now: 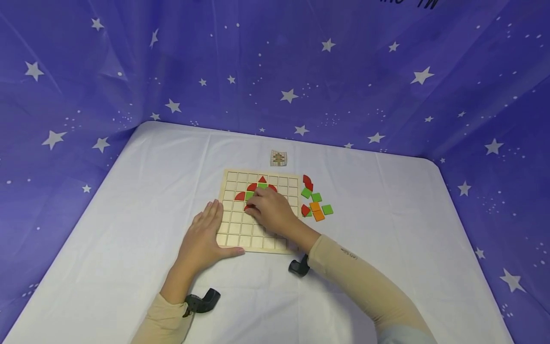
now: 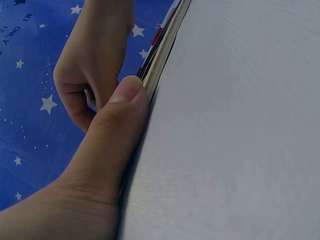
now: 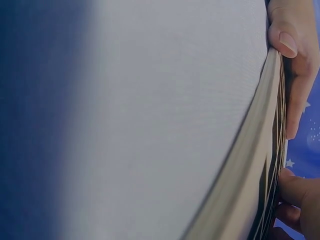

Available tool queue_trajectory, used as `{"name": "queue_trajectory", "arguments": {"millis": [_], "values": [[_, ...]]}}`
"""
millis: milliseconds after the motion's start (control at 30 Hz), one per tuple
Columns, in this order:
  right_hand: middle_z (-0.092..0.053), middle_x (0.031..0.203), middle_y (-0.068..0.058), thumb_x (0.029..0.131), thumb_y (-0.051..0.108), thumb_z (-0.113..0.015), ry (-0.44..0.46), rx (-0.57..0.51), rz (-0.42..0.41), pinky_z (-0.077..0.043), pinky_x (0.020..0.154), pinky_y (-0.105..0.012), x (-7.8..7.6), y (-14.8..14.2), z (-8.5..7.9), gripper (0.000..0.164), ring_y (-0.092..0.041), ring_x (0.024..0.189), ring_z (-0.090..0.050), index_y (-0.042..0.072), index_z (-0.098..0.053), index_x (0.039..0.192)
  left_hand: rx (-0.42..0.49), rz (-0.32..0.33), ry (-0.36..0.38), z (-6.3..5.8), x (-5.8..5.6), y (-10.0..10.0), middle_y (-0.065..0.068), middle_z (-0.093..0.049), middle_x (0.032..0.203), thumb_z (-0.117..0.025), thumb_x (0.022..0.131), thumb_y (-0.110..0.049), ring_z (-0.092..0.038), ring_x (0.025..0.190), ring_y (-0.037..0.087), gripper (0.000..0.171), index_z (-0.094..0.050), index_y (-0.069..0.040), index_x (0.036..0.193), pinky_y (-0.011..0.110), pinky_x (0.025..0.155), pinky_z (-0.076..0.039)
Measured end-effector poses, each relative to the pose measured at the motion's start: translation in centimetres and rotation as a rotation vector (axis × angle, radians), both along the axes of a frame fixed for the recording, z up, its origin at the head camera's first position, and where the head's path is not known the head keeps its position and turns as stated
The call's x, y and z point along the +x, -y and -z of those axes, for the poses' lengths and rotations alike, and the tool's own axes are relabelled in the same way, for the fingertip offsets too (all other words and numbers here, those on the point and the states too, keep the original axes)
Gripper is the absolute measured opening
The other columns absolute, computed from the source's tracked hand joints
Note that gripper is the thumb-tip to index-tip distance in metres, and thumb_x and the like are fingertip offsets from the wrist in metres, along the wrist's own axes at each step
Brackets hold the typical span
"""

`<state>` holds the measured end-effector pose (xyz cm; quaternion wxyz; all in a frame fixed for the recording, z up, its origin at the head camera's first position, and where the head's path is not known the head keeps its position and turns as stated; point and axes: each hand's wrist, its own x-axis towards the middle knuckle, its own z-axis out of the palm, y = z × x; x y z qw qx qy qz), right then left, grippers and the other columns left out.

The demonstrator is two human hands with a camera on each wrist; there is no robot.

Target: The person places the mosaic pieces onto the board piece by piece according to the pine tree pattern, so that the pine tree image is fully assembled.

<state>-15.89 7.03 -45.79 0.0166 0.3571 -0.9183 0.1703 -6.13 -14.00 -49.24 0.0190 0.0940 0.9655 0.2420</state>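
Note:
A wooden grid board (image 1: 234,228) lies on the white table, with red and green tiles set in its upper middle cells. My left hand (image 1: 201,241) rests at the board's near-left corner, fingers straight along the left side and thumb (image 2: 127,95) along the front edge. My right hand (image 1: 275,210) is over the middle of the board, its fingers pinching a red tile (image 1: 247,208) that is mostly hidden beneath them. Just above the fingers are a green square tile (image 1: 249,196) and a red quarter-circle tile (image 1: 240,196). A red triangle tile (image 1: 262,179) tops the pattern.
Loose tiles lie right of the board: orange squares (image 1: 318,215), green squares (image 1: 327,209) and red quarter-circles (image 1: 307,179). Behind the board is a small pattern card (image 1: 278,158) with a brown tree-like figure. A blue star-printed curtain (image 1: 258,62) surrounds the table.

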Motion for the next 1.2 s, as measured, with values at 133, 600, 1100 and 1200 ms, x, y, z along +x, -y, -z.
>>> {"name": "queue_trajectory", "arguments": {"millis": [133, 600, 1100, 1200], "values": [[-0.068, 0.1, 0.006, 0.094, 0.035, -0.069, 0.008, 0.019, -0.001, -0.054, 0.074, -0.022, 0.0, -0.1, -0.1, 0.022, -0.009, 0.089, -0.06, 0.02, -0.076, 0.108, 0.001, -0.004, 0.001, 0.0, 0.0, 0.0, 0.014, -0.012, 0.167, -0.061, 0.062, -0.091, -0.01, 0.156, 0.031, 0.139, -0.016, -0.001, 0.158, 0.05, 0.125, -0.016], [-0.064, 0.114, 0.005, 0.093, 0.041, -0.068, 0.018, 0.049, 0.036, -0.05, 0.077, -0.029, 1.0, -4.7, -0.4, 0.039, -0.014, 0.095, -0.054, 0.025, -0.067, 0.128, 0.002, -0.013, -0.003, -0.2, 0.0, -0.2, 0.016, -0.015, 0.166, -0.069, 0.061, -0.085, -0.013, 0.155, 0.034, 0.138, -0.017, 0.0, 0.157, 0.05, 0.125, -0.017], [-0.058, 0.128, -0.004, 0.091, 0.032, -0.072, 0.105, 0.04, 0.264, -0.049, 0.091, -0.044, 1.2, -16.4, -0.5, 0.051, -0.026, 0.11, -0.052, 0.017, -0.059, 0.138, 0.008, -0.013, -0.011, 0.0, -0.1, -0.2, 0.017, -0.014, 0.166, -0.069, 0.061, -0.085, -0.012, 0.155, 0.034, 0.139, -0.017, 0.001, 0.157, 0.051, 0.125, -0.017], [-0.058, 0.128, -0.006, 0.092, 0.028, -0.072, 0.126, 0.066, 0.287, -0.048, 0.094, -0.046, 1.6, -18.1, -0.1, 0.05, -0.028, 0.111, -0.051, 0.017, -0.059, 0.139, 0.012, -0.014, -0.008, 0.0, 0.0, -0.2, 0.017, -0.014, 0.166, -0.07, 0.061, -0.084, -0.013, 0.155, 0.034, 0.139, -0.018, 0.001, 0.157, 0.051, 0.125, -0.017]]}}
